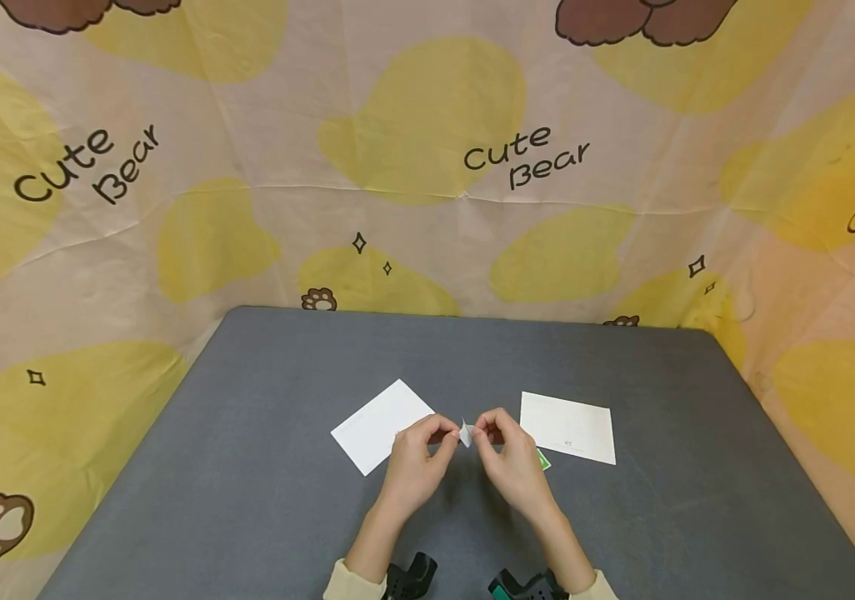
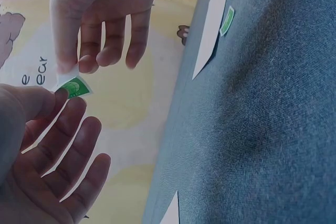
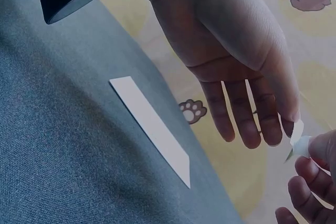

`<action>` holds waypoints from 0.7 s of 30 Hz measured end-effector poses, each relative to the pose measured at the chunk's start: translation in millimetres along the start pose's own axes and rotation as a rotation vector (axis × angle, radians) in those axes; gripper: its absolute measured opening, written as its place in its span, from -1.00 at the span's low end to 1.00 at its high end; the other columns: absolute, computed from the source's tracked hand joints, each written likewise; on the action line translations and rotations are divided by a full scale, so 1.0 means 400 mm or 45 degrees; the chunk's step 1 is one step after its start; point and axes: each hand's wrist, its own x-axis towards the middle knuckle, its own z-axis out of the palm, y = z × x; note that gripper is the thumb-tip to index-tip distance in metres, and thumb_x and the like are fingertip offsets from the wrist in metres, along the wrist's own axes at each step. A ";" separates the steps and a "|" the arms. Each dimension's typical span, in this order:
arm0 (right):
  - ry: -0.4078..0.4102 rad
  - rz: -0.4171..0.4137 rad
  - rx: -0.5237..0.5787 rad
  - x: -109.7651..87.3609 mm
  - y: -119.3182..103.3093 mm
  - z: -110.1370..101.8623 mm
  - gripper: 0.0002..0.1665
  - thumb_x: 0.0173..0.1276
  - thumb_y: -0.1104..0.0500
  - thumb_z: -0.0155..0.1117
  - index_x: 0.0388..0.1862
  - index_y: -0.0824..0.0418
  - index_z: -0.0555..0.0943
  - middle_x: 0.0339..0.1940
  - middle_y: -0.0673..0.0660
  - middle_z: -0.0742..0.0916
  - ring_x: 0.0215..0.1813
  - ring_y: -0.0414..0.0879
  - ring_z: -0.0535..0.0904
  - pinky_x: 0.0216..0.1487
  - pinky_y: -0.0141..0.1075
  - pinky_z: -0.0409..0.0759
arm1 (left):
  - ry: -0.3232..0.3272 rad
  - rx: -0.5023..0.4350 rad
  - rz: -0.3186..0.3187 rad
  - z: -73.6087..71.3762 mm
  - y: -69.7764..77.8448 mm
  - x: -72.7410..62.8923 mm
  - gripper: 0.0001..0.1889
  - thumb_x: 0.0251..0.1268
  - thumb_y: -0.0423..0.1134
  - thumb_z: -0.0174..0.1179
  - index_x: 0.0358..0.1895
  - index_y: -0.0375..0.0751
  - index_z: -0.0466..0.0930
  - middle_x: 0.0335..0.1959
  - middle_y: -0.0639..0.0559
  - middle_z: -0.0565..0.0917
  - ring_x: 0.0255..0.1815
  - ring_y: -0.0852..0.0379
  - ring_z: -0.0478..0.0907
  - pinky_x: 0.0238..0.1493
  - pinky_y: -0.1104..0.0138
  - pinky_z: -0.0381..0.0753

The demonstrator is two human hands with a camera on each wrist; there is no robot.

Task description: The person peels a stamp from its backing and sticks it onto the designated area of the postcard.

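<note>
Both hands meet over the table, pinching one small piece of paper between their fingertips. In the left wrist view it is a green-printed, stamp-like sticker [image 2: 77, 88] with a white part; the head view shows it as a small pale bent piece. My left hand [image 1: 414, 468] grips one side between thumb and index finger. My right hand [image 1: 512, 465] pinches the other side the same way, a short gap away. The right wrist view shows the white side of the paper [image 3: 300, 145] folded back. Another green stamp-like sticker [image 1: 543, 460] lies on the table, partly hidden behind my right hand.
A white card or envelope [image 1: 381, 425] lies tilted beyond my left hand. Another white one [image 1: 568, 429], with a small faint print, lies beyond my right hand. The grey table [image 1: 262, 467] ends at a cloth backdrop [image 1: 412, 125]. Black devices [image 1: 412, 577] sit at both wrists.
</note>
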 end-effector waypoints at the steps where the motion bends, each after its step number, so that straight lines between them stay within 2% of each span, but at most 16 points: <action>1: 0.002 0.002 -0.001 0.000 0.001 0.001 -0.91 0.21 0.33 0.22 -0.39 0.17 0.51 -0.49 -0.06 0.54 -0.41 -0.24 0.47 -0.33 -0.25 0.54 | 0.001 0.000 -0.003 0.000 0.000 0.000 -0.91 0.15 -0.39 0.18 -0.43 -0.13 0.62 -0.46 0.13 0.64 -0.36 0.26 0.61 -0.26 0.33 0.61; 9: 0.049 0.002 -0.004 0.001 0.003 0.002 -0.89 0.17 0.38 0.23 -0.39 0.20 0.51 -0.50 -0.05 0.55 -0.42 -0.24 0.46 -0.36 -0.40 0.49 | 0.032 0.010 -0.012 -0.003 -0.007 -0.002 -0.89 0.12 -0.41 0.20 -0.45 -0.12 0.62 -0.49 0.15 0.63 -0.39 0.27 0.59 -0.29 0.37 0.60; 21: 0.124 -0.012 0.005 0.004 0.013 0.004 -0.83 0.16 0.42 0.22 -0.40 0.18 0.49 -0.51 -0.06 0.56 -0.46 -0.29 0.44 -0.41 -0.42 0.48 | 0.075 0.029 -0.019 -0.015 -0.019 -0.006 -0.88 0.10 -0.42 0.21 -0.47 -0.09 0.61 -0.52 0.18 0.63 -0.42 0.28 0.59 -0.32 0.39 0.59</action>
